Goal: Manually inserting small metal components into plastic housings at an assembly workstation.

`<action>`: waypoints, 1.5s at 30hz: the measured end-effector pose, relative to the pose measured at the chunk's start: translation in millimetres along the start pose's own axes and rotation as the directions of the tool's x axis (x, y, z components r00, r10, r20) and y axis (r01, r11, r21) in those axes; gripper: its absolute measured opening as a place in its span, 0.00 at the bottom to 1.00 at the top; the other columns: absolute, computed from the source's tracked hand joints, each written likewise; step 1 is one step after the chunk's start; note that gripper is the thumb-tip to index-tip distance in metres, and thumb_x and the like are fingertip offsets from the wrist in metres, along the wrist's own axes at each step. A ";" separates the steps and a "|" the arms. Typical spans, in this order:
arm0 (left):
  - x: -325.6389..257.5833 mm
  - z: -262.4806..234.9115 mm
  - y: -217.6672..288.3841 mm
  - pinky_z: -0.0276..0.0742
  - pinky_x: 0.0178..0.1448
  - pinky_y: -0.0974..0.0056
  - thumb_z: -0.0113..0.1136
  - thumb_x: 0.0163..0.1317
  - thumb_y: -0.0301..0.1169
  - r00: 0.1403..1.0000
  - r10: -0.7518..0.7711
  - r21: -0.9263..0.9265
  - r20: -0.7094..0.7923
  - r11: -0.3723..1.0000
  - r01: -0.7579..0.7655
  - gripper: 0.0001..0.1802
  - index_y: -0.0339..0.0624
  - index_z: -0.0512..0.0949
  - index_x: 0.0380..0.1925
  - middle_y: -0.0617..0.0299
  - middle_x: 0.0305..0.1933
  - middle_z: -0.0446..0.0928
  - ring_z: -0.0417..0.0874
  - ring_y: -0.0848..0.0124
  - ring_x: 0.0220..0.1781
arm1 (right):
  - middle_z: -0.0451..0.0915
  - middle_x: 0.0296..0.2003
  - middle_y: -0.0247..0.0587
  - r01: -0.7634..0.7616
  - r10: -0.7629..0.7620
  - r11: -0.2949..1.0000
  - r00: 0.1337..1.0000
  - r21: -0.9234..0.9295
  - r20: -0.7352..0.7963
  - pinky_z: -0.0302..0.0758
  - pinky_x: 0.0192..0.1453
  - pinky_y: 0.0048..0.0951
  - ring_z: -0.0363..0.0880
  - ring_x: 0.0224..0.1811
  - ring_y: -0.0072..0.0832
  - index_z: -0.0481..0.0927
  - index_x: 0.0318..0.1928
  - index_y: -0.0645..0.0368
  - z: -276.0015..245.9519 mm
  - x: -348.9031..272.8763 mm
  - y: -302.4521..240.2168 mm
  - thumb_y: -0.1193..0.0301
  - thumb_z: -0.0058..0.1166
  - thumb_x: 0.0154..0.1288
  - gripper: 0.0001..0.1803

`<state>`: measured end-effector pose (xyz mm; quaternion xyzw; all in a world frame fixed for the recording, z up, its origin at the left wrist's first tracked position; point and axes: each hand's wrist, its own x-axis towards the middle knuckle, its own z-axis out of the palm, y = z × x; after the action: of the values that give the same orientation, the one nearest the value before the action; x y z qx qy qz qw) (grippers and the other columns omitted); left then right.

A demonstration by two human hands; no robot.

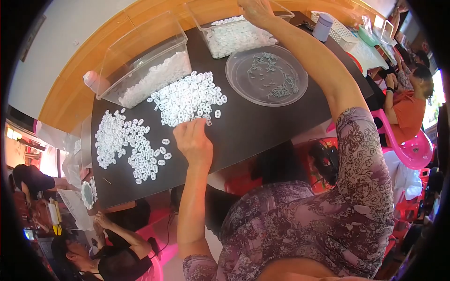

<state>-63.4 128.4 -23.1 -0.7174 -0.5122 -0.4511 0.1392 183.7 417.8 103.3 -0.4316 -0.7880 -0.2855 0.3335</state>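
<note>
- White plastic rings (190, 98) lie in a loose heap on the dark table (253, 126), and we rest our left hand (193, 140) at the heap's near edge.
- Our left hand's fingers are curled down onto the nearest rings; whether any piece is pinched in that grip we cannot tell.
- To the left, a second, flatter spread of rings (124, 145) lies well apart from that hand.
- Beyond the heap, a clear tilted bin (145, 61) holds more white rings against its lower wall.
- To the right of the heap sits a round clear tray (267, 75) with a few grey pieces scattered in it.
- Farthest off, our right hand (255, 10) reaches over the rim of a second clear bin (234, 35) full of white rings; its fingers are cut off at the picture's top edge, so we cannot tell how its grip stands.
</note>
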 end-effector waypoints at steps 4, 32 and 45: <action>-3.8 2.7 -4.8 0.68 0.44 0.59 0.57 0.43 0.15 0.978 -0.177 0.019 -0.110 0.984 0.180 0.15 0.44 0.78 0.32 0.63 0.29 0.76 0.74 0.62 0.35 | 0.78 0.24 0.55 -0.027 0.029 0.999 0.998 -0.032 0.059 0.73 0.35 0.48 0.78 0.30 0.49 0.78 0.24 0.61 8.5 -3.4 3.2 0.73 0.50 0.45 0.06; -2.0 -5.1 6.5 0.70 0.41 0.61 0.66 0.40 0.20 0.993 -0.086 -0.015 0.075 0.996 0.087 0.12 0.46 0.80 0.27 0.64 0.31 0.74 0.72 0.62 0.37 | 0.76 0.29 0.41 0.210 -0.189 0.874 0.978 0.438 -0.092 0.71 0.38 0.35 0.73 0.33 0.41 0.78 0.31 0.61 -112.0 -130.1 -113.4 0.80 0.57 0.48 0.07; -1.3 -2.5 8.3 0.69 0.40 0.57 0.64 0.44 0.22 0.981 0.024 0.045 0.192 0.998 -0.033 0.12 0.43 0.79 0.32 0.59 0.30 0.73 0.71 0.59 0.36 | 0.78 0.31 0.42 0.005 -0.040 0.832 0.998 0.555 0.050 0.72 0.40 0.35 0.75 0.35 0.40 0.79 0.32 0.62 -128.6 -164.4 -118.5 0.79 0.57 0.51 0.05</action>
<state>-57.6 122.4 -20.6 -0.7611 -0.5236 -0.3657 0.1128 182.9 187.3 36.2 -0.3157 -0.8514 -0.0361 0.4172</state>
